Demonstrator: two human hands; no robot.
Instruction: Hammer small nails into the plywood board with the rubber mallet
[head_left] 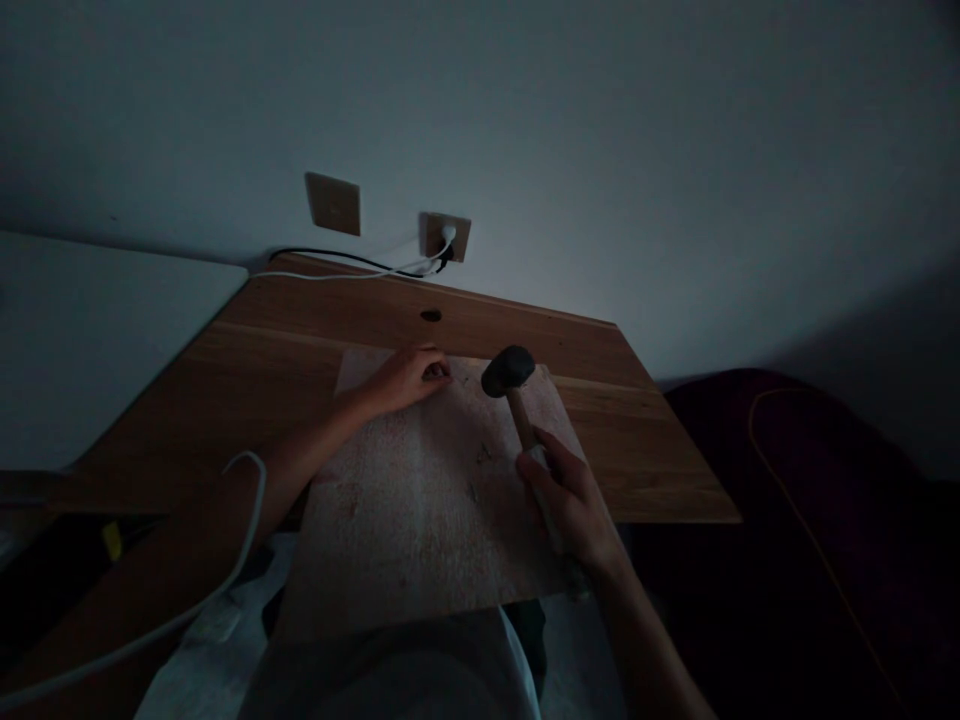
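My right hand (562, 490) is wrapped round the handle of a mallet (509, 371) with a dark head and a wooden shaft. The mallet's head is raised over the far right part of a worn, pale wooden board (397, 500). Near the board's far edge, my left hand (414, 378) has its thumb and fingertips pinched together. Whatever is between those fingertips is too small and dark to make out. Several small dark bits (484, 455) lie on the board's middle, between the two hands.
The board lies on a wooden desk (637, 440) with a round hole (430, 316) near the wall. A wall socket (447, 237) holds plugs with a white cable (337, 276) and a black one. A white cable (251, 520) crosses my left forearm. Dark fabric (735, 450) stands at right.
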